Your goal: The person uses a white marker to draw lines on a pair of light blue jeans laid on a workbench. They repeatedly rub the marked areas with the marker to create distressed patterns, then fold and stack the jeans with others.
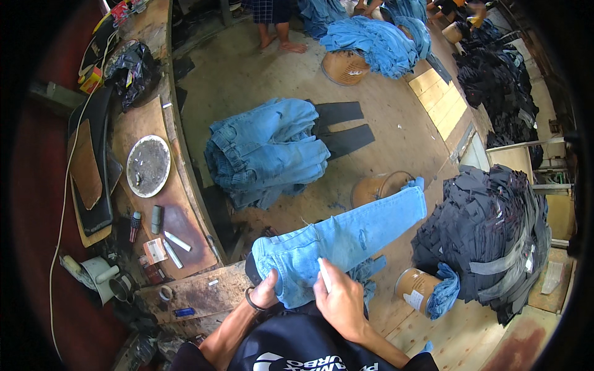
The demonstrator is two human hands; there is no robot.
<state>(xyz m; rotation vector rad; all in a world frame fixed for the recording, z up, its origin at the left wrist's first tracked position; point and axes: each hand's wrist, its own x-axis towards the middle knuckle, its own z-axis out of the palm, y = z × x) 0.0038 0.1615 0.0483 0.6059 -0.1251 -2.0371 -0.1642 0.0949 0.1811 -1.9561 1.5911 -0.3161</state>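
Left hand (266,289): I see it gripping the jeans (337,244) at the near waistband.
Right hand (339,300): I see chalk (324,274) pinched, pressed on jeans.
Far: jeans pile (266,151).

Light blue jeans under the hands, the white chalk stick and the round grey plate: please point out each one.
light blue jeans (346,238), head view, on the leg part.
white chalk stick (324,274), head view, on its middle.
round grey plate (148,166), head view, near its centre.
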